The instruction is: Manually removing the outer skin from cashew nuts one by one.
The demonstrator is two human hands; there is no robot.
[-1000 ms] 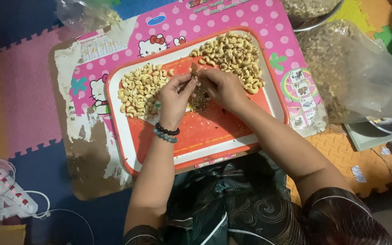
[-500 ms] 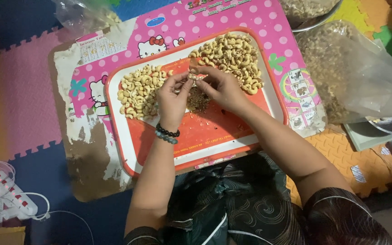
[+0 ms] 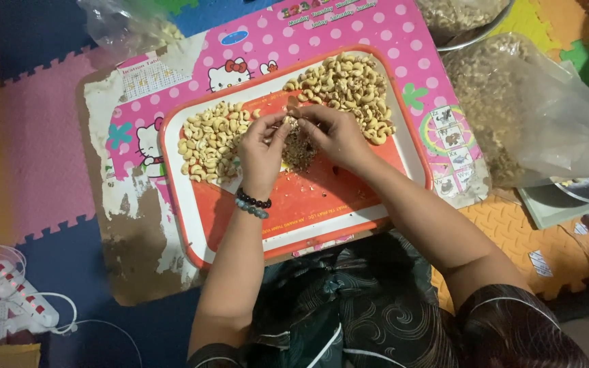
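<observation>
An orange tray (image 3: 322, 204) with a white rim lies on a worn pink table. A pile of pale peeled cashews (image 3: 211, 140) lies at its left, a larger heap of cashews (image 3: 349, 87) at its upper right. Between them sits a small mound of brown skins (image 3: 299, 151). My left hand (image 3: 262, 150) and my right hand (image 3: 335, 133) meet above that mound, fingertips pinched together on a single cashew nut (image 3: 289, 121). A beaded bracelet rings my left wrist.
A big clear plastic bag of nuts (image 3: 512, 109) lies to the right, a metal bowl (image 3: 465, 20) behind it. Another clear bag (image 3: 131, 27) sits at the back left. A white power strip with cables (image 3: 15, 303) lies on the foam floor mats at the left.
Both hands stay pinched together over the skins mound; they shifted only slightly, with the fingers working at the nut.
</observation>
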